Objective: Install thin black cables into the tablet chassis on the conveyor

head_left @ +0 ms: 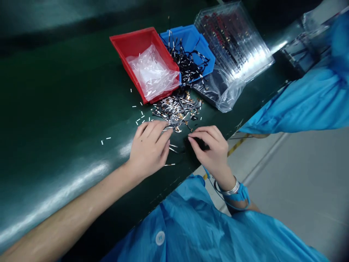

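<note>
1. From the head view, the left hand (149, 149) sat just left of centre, reaching in from the lower left on a long bare forearm (79, 200). It was palm down and tilted, with the fingers curved forward and close together over the near edge of the pile. It was neither flat open nor a tight fist. Whether it gripped a piece, I cannot tell.
2. The right hand (209, 153) sat just beside it to the right, angled in from the lower right, with the wrist raised and the fingers bent downward. Its fingertips (192, 135) came together above a dark patch on the bench, and I cannot tell whether they pinched anything.
3. A silver bangle (231, 189) and a blue wrist strap (240, 195) circled the right wrist, and a blue sleeve (191, 225) filled the bottom of the frame.
4. The pile of small metal pieces (176, 111) lay on the green workbench (54, 109) at the centre of the frame, directly above the hands. A few loose white bits (139, 119) were scattered to its left.
5. Above the pile stood a red bin (144, 62) holding a plastic bag, and a blue bin (188, 47) holding black-and-silver pieces. A stack of plastic trays (231, 43) lay at the upper right.
6. Another blue sleeve (300, 102) crossed the right edge, above the gray floor (294, 182).
</note>
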{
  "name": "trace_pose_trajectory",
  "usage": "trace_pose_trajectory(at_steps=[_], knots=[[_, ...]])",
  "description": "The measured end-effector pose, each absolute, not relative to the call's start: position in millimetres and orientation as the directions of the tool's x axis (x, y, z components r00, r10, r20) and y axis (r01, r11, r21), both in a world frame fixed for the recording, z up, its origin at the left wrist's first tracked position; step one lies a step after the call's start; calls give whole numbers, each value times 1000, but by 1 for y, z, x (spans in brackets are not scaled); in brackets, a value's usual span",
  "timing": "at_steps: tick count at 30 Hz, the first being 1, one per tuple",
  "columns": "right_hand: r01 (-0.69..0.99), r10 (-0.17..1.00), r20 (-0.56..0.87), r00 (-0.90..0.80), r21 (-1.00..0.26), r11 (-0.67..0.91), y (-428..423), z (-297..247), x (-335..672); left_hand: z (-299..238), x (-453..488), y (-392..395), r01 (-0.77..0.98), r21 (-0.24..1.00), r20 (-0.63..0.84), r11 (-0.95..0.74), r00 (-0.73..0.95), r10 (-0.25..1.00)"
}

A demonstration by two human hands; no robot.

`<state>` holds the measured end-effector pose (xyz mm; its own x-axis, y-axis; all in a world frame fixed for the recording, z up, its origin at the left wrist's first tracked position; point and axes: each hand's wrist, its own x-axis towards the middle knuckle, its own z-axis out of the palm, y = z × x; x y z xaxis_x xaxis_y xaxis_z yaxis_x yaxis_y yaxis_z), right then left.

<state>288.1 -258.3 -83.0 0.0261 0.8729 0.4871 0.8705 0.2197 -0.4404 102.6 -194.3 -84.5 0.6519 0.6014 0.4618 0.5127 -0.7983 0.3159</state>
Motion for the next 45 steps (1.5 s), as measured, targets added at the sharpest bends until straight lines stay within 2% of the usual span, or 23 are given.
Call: trace_pose_trajectory(at_steps=[4, 8, 13, 16, 18, 23, 32, 34, 39, 45], knots=[[924, 865, 492, -97, -280, 262, -239, -84, 282, -89, 102, -192, 535, 177, 452, -826, 702, 551], [957, 846, 509, -159, -131, 259, -232, -88, 278, -91, 102, -193, 528, 162, 466, -833, 704, 537], [945, 845, 503, -181, -147, 291, -236, -87, 279, -92, 102, -192, 550, 226, 444, -804, 676, 588], [942, 848, 507, -156, -181, 281, -232, -84, 279, -92, 102, -191, 547, 226, 460, -806, 670, 583], [946, 851, 494, -178, -152, 287, -227, -82, 277, -92, 102, -191, 540, 218, 475, -813, 669, 572], [958, 886, 384, -259, -15, 286, -217, -78, 274, -93, 102, -193, 548, 176, 466, -818, 685, 559], [986, 973, 160, -166, 28, 164, -206, -64, 267, -95, 102, -194, 576, 148, 431, -804, 695, 576], [985, 970, 173, -173, 37, 169, -208, -62, 267, -95, 102, -194, 579, 138, 429, -804, 696, 575], [970, 906, 347, -242, 49, 240, -231, -60, 280, -93, 102, -194, 593, 110, 439, -797, 691, 575], [920, 838, 431, -334, -42, 389, -258, -74, 297, -90, 101, -197, 538, 98, 511, -837, 695, 506]])
